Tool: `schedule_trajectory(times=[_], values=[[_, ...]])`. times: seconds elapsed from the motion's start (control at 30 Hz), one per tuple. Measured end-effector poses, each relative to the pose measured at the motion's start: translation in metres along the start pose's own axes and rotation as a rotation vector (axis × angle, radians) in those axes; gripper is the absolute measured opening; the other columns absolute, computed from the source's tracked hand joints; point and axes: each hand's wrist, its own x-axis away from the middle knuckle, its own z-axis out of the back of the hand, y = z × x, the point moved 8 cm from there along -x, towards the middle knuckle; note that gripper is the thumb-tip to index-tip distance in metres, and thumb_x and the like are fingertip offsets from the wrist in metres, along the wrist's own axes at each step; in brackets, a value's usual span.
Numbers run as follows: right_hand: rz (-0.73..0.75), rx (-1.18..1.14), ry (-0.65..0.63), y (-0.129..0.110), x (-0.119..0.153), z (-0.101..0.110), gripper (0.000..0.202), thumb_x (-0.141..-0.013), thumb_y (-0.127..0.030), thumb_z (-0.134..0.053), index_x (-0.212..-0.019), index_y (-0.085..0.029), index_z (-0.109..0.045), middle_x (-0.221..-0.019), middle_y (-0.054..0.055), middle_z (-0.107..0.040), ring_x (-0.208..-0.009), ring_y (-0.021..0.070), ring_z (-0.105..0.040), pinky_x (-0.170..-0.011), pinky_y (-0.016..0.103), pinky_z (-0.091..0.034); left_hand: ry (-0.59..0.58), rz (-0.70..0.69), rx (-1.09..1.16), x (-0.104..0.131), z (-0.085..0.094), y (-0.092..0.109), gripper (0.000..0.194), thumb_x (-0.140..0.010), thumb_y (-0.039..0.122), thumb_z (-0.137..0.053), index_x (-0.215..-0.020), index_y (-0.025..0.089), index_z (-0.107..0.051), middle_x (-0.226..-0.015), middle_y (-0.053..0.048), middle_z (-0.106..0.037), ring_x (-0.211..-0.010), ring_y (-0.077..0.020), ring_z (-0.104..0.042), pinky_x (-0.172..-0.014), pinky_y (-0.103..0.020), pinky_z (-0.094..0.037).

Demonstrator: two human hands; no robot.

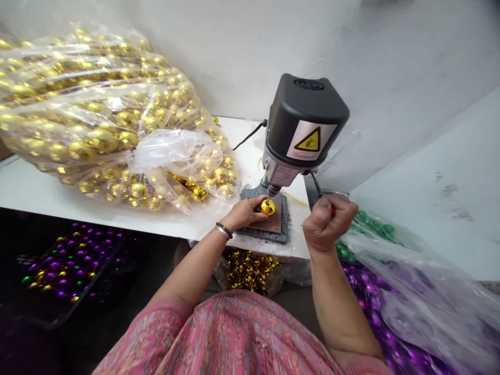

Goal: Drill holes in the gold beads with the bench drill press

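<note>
A black and grey drill press (307, 122) with a yellow warning label stands on the white table. Under its chuck, my left hand (250, 211) pinches a shiny gold ball (267, 207) over a brown board (273, 221) on the grey base (284, 229). The drill bit comes down to the top of the ball; whether it has entered cannot be made out. To the right of the press, my right hand (330, 219) is closed round the red-tipped lever handle (333, 210).
Large clear bags of gold balls (97, 120) fill the left of the white table (156, 225). A dark crate of coloured balls (66, 265) is low at left. Gold pieces (250, 271) lie below the table edge. Green (367, 229) and purple balls (375, 307) in plastic sit at right.
</note>
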Motion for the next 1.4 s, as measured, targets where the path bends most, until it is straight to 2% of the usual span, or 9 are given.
schedule_trajectory(times=[0.17, 0.43, 0.7, 0.83, 0.93, 1.1, 1.17, 1.27, 1.4], values=[[-0.108, -0.019, 0.031, 0.006, -0.004, 0.0, 0.017, -0.098, -0.03, -0.045, -0.086, -0.019, -0.046, -0.069, -0.002, -0.045, -0.06, 0.0076, -0.043, -0.06, 0.024, -0.036, 0.003, 0.014, 0.042, 0.0, -0.002, -0.002, 0.071, -0.074, 0.022, -0.083, -0.143, 0.022, -0.065, -0.123, -0.007, -0.079, -0.112, -0.0281, -0.074, -0.103, -0.038, -0.057], [-0.346, 0.003, -0.028, 0.02, -0.076, -0.011, 0.027, -0.095, -0.038, -0.048, -0.077, -0.018, -0.042, -0.068, -0.003, -0.043, -0.065, 0.0056, -0.042, -0.065, 0.022, -0.036, -0.004, 0.009, 0.108, 0.014, -0.001, -0.005, 0.074, -0.072, 0.017, -0.081, -0.144, 0.017, -0.062, -0.136, -0.01, -0.073, -0.12, -0.0254, -0.07, -0.11, -0.04, -0.053], [-0.347, -0.032, 0.05, 0.024, -0.07, -0.01, 0.019, -0.091, -0.03, -0.047, -0.076, -0.019, -0.041, -0.068, -0.002, -0.041, -0.065, 0.0057, -0.04, -0.063, 0.023, -0.034, -0.126, -0.115, -0.043, 0.066, 0.027, 0.009, 0.066, -0.074, 0.023, -0.083, -0.138, 0.024, -0.067, -0.138, -0.009, -0.072, -0.123, -0.0246, -0.069, -0.108, -0.039, -0.054], [-0.359, -0.034, 0.056, 0.027, -0.065, -0.01, 0.018, -0.089, -0.03, -0.048, -0.077, -0.018, -0.043, -0.069, -0.001, -0.042, -0.065, 0.0057, -0.04, -0.064, 0.023, -0.035, 0.079, 0.119, -0.272, 0.075, 0.068, -0.015, 0.035, -0.089, 0.014, -0.06, -0.12, 0.02, -0.077, -0.121, -0.009, -0.079, -0.109, -0.024, -0.072, -0.099, -0.037, -0.056], [-0.366, -0.016, 0.053, 0.029, -0.063, -0.009, 0.018, -0.088, -0.031, -0.049, -0.077, -0.018, -0.043, -0.069, -0.001, -0.044, -0.066, 0.0058, -0.042, -0.065, 0.023, -0.037, 0.251, 0.301, -0.562, 0.073, 0.1, -0.029, 0.041, -0.086, 0.003, -0.049, -0.113, 0.014, -0.078, -0.127, -0.016, -0.074, -0.118, -0.0308, -0.068, -0.105, -0.042, -0.051], [-0.321, -0.028, 0.029, 0.024, -0.064, -0.007, 0.025, -0.091, -0.039, -0.05, -0.078, -0.019, -0.043, -0.069, -0.001, -0.044, -0.064, 0.0054, -0.043, -0.063, 0.023, -0.036, 0.426, 0.499, -0.802, 0.061, 0.137, -0.037, 0.05, -0.091, 0.007, -0.045, -0.135, 0.012, -0.068, -0.147, -0.024, -0.061, -0.133, -0.0443, -0.056, -0.108, -0.058, -0.043], [-0.327, -0.021, 0.016, 0.024, -0.063, -0.007, 0.026, -0.091, -0.041, -0.051, -0.079, -0.018, -0.046, -0.068, -0.001, -0.046, -0.064, 0.0055, -0.044, -0.063, 0.023, -0.037, 0.408, 0.57, -0.824, 0.059, 0.144, -0.045, 0.05, -0.095, 0.014, -0.045, -0.141, 0.011, -0.063, -0.146, -0.027, -0.061, -0.132, -0.046, -0.058, -0.106, -0.06, -0.044], [-0.332, -0.032, 0.019, 0.023, -0.062, -0.007, 0.025, -0.09, -0.041, -0.051, -0.081, -0.018, -0.049, -0.069, -0.001, -0.05, -0.064, 0.0055, -0.046, -0.063, 0.023, -0.038, 0.289, 0.655, -0.775, 0.059, 0.14, -0.062, 0.05, -0.1, 0.03, -0.044, -0.143, 0.009, -0.059, -0.132, -0.029, -0.069, -0.121, -0.0445, -0.065, -0.1, -0.056, -0.048], [-0.301, -0.035, 0.045, 0.021, -0.061, -0.006, 0.025, -0.092, -0.04, -0.049, -0.081, -0.017, -0.048, -0.071, 0.0, -0.05, -0.066, 0.0055, -0.046, -0.065, 0.023, -0.039, 0.17, 0.475, -0.634, 0.055, 0.122, -0.063, 0.045, -0.102, 0.03, -0.041, -0.139, 0.015, -0.063, -0.129, -0.022, -0.072, -0.117, -0.0349, -0.069, -0.097, -0.044, -0.05]])
